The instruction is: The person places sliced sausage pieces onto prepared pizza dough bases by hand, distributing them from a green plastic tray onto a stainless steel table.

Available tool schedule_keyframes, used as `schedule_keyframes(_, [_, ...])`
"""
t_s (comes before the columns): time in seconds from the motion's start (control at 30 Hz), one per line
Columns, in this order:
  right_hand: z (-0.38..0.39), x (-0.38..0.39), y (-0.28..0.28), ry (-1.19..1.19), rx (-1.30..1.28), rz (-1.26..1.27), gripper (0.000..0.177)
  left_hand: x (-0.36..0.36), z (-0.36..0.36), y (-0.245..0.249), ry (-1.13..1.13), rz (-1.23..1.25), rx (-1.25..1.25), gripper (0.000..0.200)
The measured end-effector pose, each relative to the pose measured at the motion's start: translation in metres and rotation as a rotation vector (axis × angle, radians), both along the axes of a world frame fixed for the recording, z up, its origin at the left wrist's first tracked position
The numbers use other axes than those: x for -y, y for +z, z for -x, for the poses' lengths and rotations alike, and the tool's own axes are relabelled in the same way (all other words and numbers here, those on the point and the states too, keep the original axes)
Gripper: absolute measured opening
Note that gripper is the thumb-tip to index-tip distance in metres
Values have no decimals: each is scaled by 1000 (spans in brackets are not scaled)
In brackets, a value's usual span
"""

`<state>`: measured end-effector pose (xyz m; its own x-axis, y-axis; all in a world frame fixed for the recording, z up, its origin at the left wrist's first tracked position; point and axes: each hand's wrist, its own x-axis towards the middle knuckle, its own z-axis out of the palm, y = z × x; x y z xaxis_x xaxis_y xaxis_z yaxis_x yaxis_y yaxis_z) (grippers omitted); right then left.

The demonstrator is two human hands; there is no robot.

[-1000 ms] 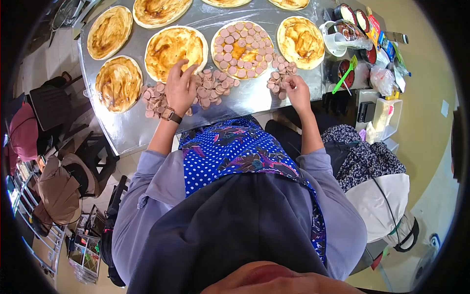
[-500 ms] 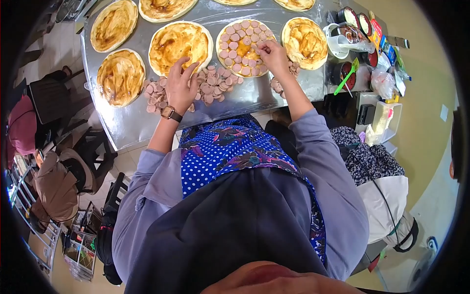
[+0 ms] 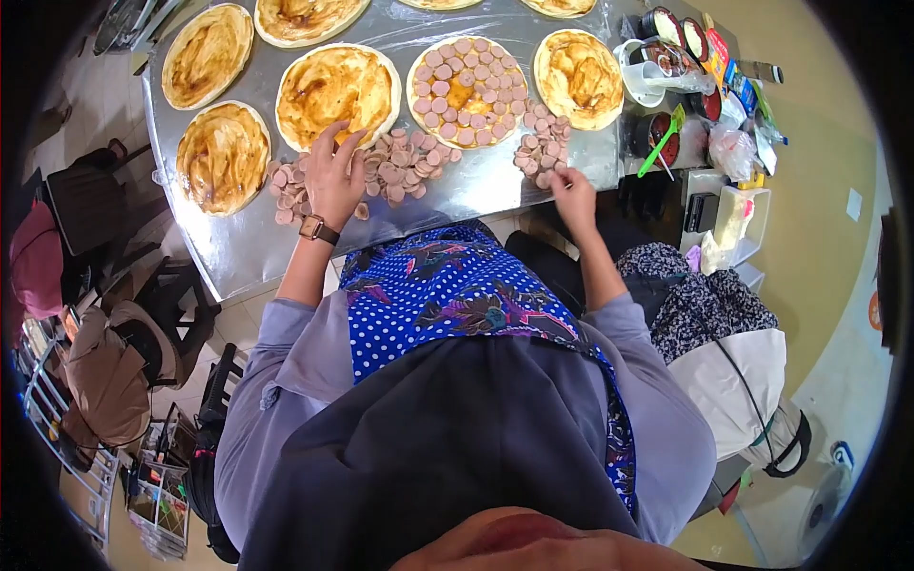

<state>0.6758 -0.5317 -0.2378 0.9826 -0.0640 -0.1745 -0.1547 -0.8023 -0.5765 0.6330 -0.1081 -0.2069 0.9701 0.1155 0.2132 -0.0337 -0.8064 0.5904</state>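
My left hand (image 3: pixel 333 181), with a watch on its wrist, rests over a pile of sausage slices (image 3: pixel 409 164). Its fingers are apart, the tips near the lower edge of a sauced dough round (image 3: pixel 338 90). At the edge of a smaller heap of sausage slices (image 3: pixel 543 143), my right hand (image 3: pixel 575 200) has its fingertips pinched together; whatever is between them is hidden. Beyond lies a dough round topped with sausage slices (image 3: pixel 466 92), mostly in rings, with sauce showing at its middle. A sauced dough round (image 3: pixel 579 79) without slices lies to its right.
More sauced rounds, such as one at the left (image 3: pixel 224 157), lie on the metal table (image 3: pixel 257 262). At the right stand tubs, a white jug (image 3: pixel 644 86) and a green spatula (image 3: pixel 659 147). A clear plastic box (image 3: pixel 752 224) sits lower right.
My right hand has left the slice-topped round and come down toward me to the small heap at the right. My left hand stays by the larger pile, shifted slightly in view.
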Motion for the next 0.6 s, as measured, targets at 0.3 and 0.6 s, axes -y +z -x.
schedule_keyframes(0.3, [20, -27, -20, -121, -61, -190, 26, 16, -17, 6, -56, 12, 56, 37])
schedule_keyframes(0.6, [-92, -135, 29, 215, -5, -433, 17, 14, -7, 5, -35, 24, 7, 35])
